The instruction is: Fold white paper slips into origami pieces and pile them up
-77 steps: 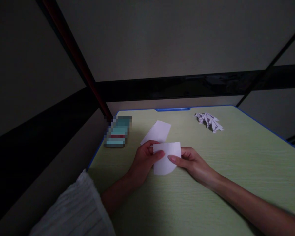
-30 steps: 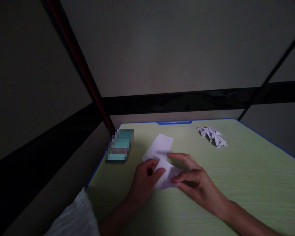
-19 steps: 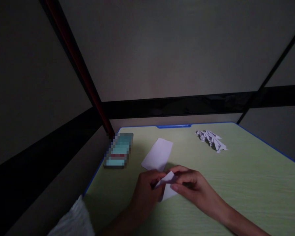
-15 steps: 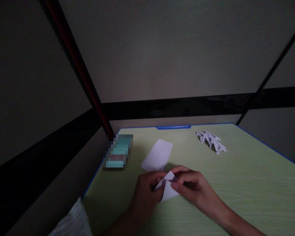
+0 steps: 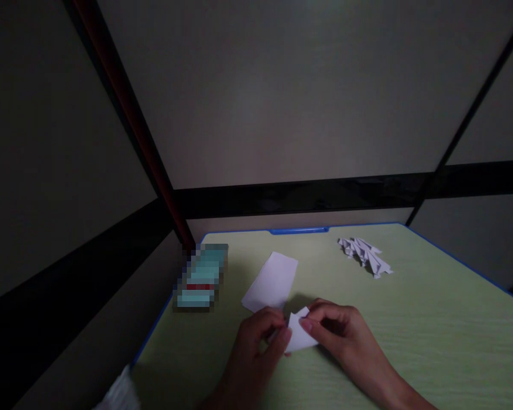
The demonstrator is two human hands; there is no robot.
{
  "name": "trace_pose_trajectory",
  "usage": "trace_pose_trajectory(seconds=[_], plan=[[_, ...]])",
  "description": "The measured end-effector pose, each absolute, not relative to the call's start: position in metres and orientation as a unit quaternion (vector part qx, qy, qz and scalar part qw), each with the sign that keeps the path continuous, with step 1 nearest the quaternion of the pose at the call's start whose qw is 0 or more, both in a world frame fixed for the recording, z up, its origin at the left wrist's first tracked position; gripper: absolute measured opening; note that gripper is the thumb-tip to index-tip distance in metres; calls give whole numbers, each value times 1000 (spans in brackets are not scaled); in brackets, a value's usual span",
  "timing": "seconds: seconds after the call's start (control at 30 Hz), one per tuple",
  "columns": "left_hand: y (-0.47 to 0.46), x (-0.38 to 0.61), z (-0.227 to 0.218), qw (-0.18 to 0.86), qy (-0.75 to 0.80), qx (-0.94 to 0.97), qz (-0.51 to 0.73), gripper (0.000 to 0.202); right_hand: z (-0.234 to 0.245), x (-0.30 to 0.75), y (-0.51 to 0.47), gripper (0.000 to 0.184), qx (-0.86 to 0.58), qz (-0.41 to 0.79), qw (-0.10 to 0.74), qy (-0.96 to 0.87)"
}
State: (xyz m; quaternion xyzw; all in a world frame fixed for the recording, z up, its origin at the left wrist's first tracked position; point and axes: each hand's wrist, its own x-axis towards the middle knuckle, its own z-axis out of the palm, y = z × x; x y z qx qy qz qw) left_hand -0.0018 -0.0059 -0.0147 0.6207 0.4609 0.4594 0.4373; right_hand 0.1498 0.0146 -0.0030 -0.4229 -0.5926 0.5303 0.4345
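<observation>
Between my two hands, above the near part of the table, is a small folded piece of white paper point(image 5: 300, 335) with pointed corners at its top. My left hand point(image 5: 259, 341) pinches its left side, the thumb lying on the front face. On the right side, my right hand point(image 5: 340, 330) grips it between thumb and fingers near the upper corner. Just beyond my left hand lies a flat stack or sheet of white paper point(image 5: 273, 279). Part of the folded paper is hidden behind my fingers.
Several folded white paper figures point(image 5: 365, 256) lie in a group at the back right of the pale green table point(image 5: 431, 319). A blurred-out phone-like object point(image 5: 203, 276) rests at the left edge. Dark-banded wall panels point(image 5: 299, 125) stand behind. White fabric point(image 5: 122, 393) shows at lower left.
My left thumb has come round onto the front of the folded paper, and its open flaps now look pressed closer together. The view has tilted slightly, shifting everything down.
</observation>
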Motion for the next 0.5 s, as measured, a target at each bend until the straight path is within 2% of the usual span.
trace_pose_trajectory(seconds=[0.07,0.2,0.5], plan=[[-5,-1,-15,421,460,639,450,15,-4,150,15,24,-424,536,431,-589],[-4,0,-15,406,471,638,455,3,-7,149,15,22,-417,536,417,-604],[-1,0,-14,425,475,615,464,8,-8,150,16,24,-397,523,427,-622]])
